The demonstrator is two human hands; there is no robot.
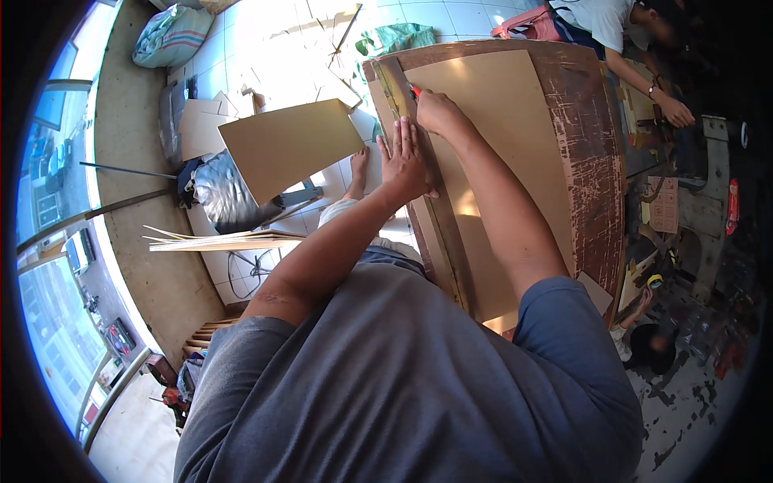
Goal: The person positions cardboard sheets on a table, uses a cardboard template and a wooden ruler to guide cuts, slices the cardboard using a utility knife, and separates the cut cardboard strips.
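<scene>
A large brown board sheet [503, 137] lies on a worn, dark red-brown table [592, 153]. Along its left part runs a long, dark straightedge [444, 233]. My left hand [405, 167] presses flat on this straightedge, fingers stretched out and thumb apart. Just beyond it, my right hand [444, 114] is closed around a small red-handled cutter [415, 92] beside the straightedge's far end. The cutter's tip is too small to make out, and my fingers hide most of its handle.
Left of the table is a loose brown sheet [290, 149], with a stack of thin sheets [229, 241] nearer me. A woven sack [173, 36] sits at the far left. At the right, a co-worker's hand [675, 111] is near a metal frame [713, 201]; another person is lower down.
</scene>
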